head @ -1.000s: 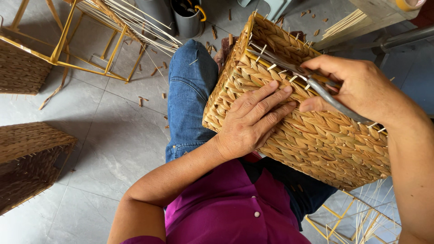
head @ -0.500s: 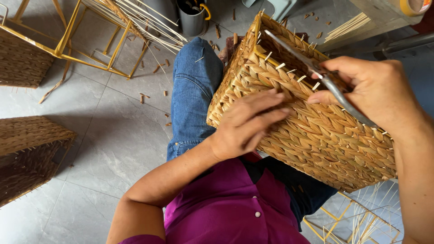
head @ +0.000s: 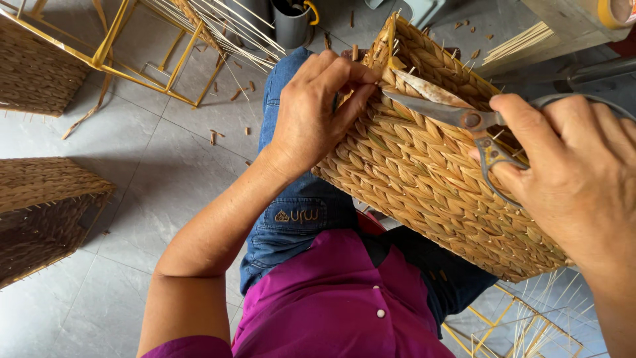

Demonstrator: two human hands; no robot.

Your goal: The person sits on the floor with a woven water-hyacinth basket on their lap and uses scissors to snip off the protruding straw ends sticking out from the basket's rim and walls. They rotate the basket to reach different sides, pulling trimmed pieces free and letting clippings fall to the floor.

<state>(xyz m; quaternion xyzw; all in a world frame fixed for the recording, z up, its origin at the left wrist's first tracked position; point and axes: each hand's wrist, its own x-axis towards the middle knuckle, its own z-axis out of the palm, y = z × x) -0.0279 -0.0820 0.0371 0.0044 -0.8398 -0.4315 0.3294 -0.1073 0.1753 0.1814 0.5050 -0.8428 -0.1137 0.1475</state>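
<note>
A woven straw basket [head: 424,179] rests tilted on my lap, its rim with thin protruding sticks facing up and away. My left hand [head: 318,109] grips the far corner of the basket's rim, fingers pinching the weave. My right hand [head: 570,179] holds grey metal scissors [head: 450,109] by the handles. Their blades are open and point left along the rim, with the tips close to my left fingertips.
Two darker woven baskets [head: 46,212] sit on the tiled floor at left. A yellow metal frame [head: 132,53] with thin sticks stands at the top left, beside a grey cup [head: 291,23]. Cut straw bits litter the floor. Another wire frame [head: 523,325] lies at bottom right.
My left hand slid from the basket's side up to its far corner rim. The scissors moved along the rim toward that corner, and the view closed in.
</note>
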